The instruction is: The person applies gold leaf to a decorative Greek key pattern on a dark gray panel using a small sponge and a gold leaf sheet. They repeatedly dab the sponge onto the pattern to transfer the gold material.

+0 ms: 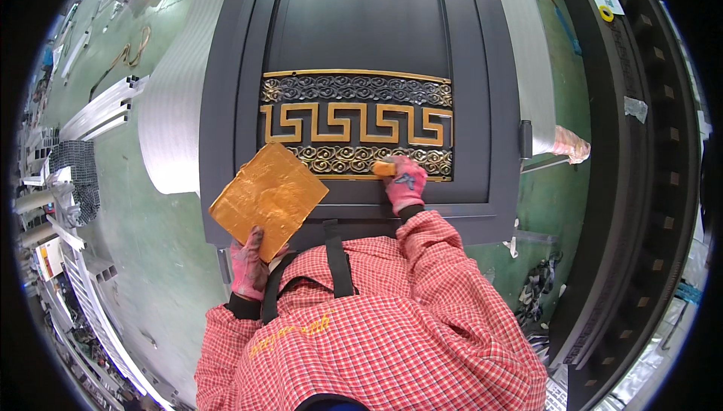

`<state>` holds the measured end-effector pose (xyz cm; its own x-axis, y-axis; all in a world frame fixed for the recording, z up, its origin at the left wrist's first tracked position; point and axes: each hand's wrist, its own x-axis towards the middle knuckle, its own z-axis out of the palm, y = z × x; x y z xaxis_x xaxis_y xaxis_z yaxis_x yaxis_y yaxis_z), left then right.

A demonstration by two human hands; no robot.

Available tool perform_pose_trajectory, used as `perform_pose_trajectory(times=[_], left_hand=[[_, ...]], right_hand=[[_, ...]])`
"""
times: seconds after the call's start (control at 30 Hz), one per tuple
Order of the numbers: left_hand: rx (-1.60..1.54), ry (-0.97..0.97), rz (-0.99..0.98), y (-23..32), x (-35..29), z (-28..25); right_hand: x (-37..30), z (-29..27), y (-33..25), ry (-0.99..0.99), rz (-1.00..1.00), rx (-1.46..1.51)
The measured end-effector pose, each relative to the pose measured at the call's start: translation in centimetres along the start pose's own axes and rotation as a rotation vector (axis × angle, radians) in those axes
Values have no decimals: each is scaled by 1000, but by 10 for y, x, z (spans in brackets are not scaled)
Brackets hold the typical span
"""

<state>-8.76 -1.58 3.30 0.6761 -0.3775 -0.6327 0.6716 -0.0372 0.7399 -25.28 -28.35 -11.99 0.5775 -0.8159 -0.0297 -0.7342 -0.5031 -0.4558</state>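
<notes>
A dark grey door panel (pixel 354 16) lies in front of me. Across it run a gold meander pattern (pixel 340 123), a dark upper scroll band (pixel 354 89) and a lower scroll band (pixel 331 159) with gold on its raised curls. My left hand (pixel 250 264), in a stained pink glove, grips the near corner of a square board (pixel 269 199) coated in gold paint; it overlaps the panel's lower left. In my right hand (pixel 407 184), also gloved, is a small gold-stained sponge-like block (pixel 383 169), at the right part of the lower scroll band.
White foam sheeting (pixel 169 132) hangs out on both sides under the panel. To the right stands a long dark frame (pixel 595 162) with a yellow tape roll (pixel 606 13) on it. Metal profiles (pixel 102 106) lie on the green floor at the left. A hinge-like cylinder (pixel 526 138) juts from the panel's right edge.
</notes>
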Motion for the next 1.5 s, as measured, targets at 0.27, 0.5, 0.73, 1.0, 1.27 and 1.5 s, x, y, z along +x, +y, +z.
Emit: perform_pose_trajectory(times=[0.27, 0.5, 0.73, 1.0, 1.27, 1.5], left_hand=[[-36, 30, 13, -1, -2, -6], [-27, -26, 12, -4, 4, -7], [-1, 2, -12, -5, 3, -13], [12, -17, 26, -6, 1, -16], [-5, 0, -11, -8, 5, -3], [63, -51, 45, -18, 10, -1]], right_hand=[[-5, -42, 77, 82, 328, -151], [-13, 13, 111, 259, 290, 379], [-6, 6, 44, 132, 51, 17], [9, 9, -13, -178, -24, 38], [10, -36, -42, 10, -68, 641], [-11, -57, -176, -251, -518, 684]])
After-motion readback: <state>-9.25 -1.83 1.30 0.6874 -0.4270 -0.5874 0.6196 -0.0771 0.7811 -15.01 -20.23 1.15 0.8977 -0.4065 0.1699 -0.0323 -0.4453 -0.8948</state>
